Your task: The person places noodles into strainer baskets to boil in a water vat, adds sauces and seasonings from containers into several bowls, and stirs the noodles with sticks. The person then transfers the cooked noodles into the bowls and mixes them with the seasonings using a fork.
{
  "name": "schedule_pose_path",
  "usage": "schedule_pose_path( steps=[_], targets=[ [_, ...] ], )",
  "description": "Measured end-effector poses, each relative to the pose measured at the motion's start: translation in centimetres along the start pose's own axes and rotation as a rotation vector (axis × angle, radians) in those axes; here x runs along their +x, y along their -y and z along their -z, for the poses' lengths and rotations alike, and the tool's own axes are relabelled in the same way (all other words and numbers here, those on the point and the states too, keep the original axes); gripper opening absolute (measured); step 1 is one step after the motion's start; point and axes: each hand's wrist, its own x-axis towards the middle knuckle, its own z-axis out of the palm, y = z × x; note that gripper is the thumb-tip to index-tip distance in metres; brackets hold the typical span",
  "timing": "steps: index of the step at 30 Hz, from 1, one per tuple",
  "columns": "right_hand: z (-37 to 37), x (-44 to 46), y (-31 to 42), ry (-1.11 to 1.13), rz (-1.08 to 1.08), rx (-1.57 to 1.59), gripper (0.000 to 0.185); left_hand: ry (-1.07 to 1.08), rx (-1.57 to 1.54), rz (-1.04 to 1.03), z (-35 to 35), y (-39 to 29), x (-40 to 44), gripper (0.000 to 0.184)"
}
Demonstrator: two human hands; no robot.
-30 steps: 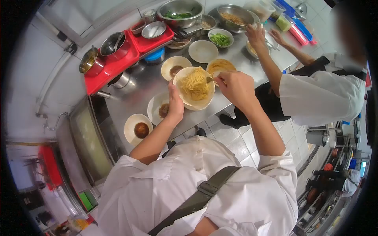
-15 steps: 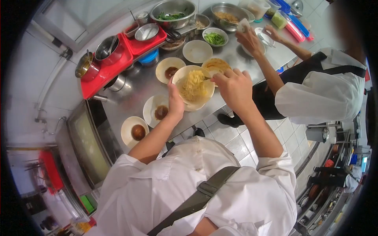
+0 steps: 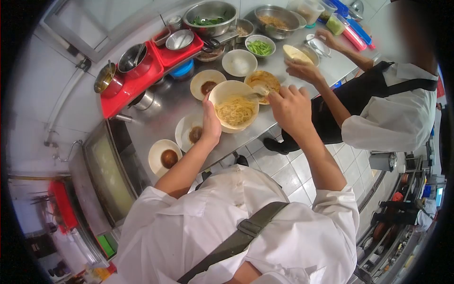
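My left hand (image 3: 212,122) grips a cream bowl (image 3: 221,94) by its left side, tilted toward me above the counter edge. Yellow noodles (image 3: 235,111) lie inside it. My right hand (image 3: 292,108) is closed on the handle of what looks like a metal fork (image 3: 256,95), whose head is at the bowl's right rim; the grip itself is partly hidden. Just behind the bowl stands a plate with orange-brown sauce (image 3: 266,80). Bowls holding dark sauce (image 3: 208,87), (image 3: 196,134) and a bowl with brown sauce (image 3: 169,158) stand to the left.
A co-worker (image 3: 388,106) at the right holds a pale bowl (image 3: 297,53). Along the back are a steel bowl of greens (image 3: 210,29), a bowl of chopped greens (image 3: 259,47) and an empty bowl (image 3: 240,63). Red trays (image 3: 124,97) with pots line the left of the steel counter (image 3: 151,125).
The lifted noodles have dropped back into the bowl. My right hand has moved right and slightly down with the fork. The co-worker's bowl has come lower, its inside now showing.
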Motion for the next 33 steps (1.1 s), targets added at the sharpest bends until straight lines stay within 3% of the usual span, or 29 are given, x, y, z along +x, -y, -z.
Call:
schedule_pose_path(
  steps=[2, 3, 5, 9, 16, 18, 21, 25, 27, 29, 31, 33],
  targets=[
    [-2.0, -0.5, 0.9, 0.176, -0.145, 0.016, 0.015, -0.008, 0.137, -0.048, 0.1, 0.1, 0.0, 0.058],
    [-3.8, -0.8, 1.9, 0.18, -0.153, 0.016, 0.015, -0.002, 0.138, -0.043, 0.1, 0.3, -0.2, 0.058],
    [-5.8, -0.7, 3.4, 0.131, -0.327, 0.338, 0.021, 0.058, 0.112, -0.053, -0.1, 0.7, -0.3, 0.057],
    [-2.1, -0.2, 3.0, 0.064, -0.53, 0.538, 0.021, 0.034, 0.004, -0.039, 0.3, 1.7, 0.2, 0.057],
    [2.0, 2.1, 1.9, 0.018, -0.528, 0.528, 0.022, 0.031, -0.168, 0.073, 0.0, 1.4, 0.4, 0.059],
    [0.1, 1.3, 0.9, 0.065, -0.254, 0.124, 0.019, 0.013, -0.145, 0.074, 0.1, 1.8, 0.4, 0.058],
    [0.2, 0.0, 0.4, 0.014, -0.212, -0.063, 0.021, 0.01, -0.055, 0.048, 0.4, 2.0, 0.8, 0.056],
    [-3.6, -1.9, 2.3, 0.182, -0.159, -0.066, 0.02, 0.045, 0.028, 0.088, -0.2, 3.0, 0.7, 0.055],
    [-4.2, -1.9, 3.5, 0.196, -0.272, 0.168, 0.018, 0.073, 0.047, 0.125, -0.9, 3.4, 0.8, 0.056],
    [-2.0, -1.5, 3.0, 0.101, -0.269, 0.17, 0.016, 0.065, -0.055, 0.244, -1.3, 3.9, 0.2, 0.055],
    [-0.8, -2.0, 2.3, -0.081, -0.253, 0.085, 0.014, 0.115, -0.069, 0.233, -1.1, 4.6, -0.3, 0.054],
    [-1.7, -3.5, 1.4, 0.048, -0.264, 0.028, 0.014, 0.178, -0.09, 0.216, -1.3, 5.6, -0.4, 0.053]
  ],
)
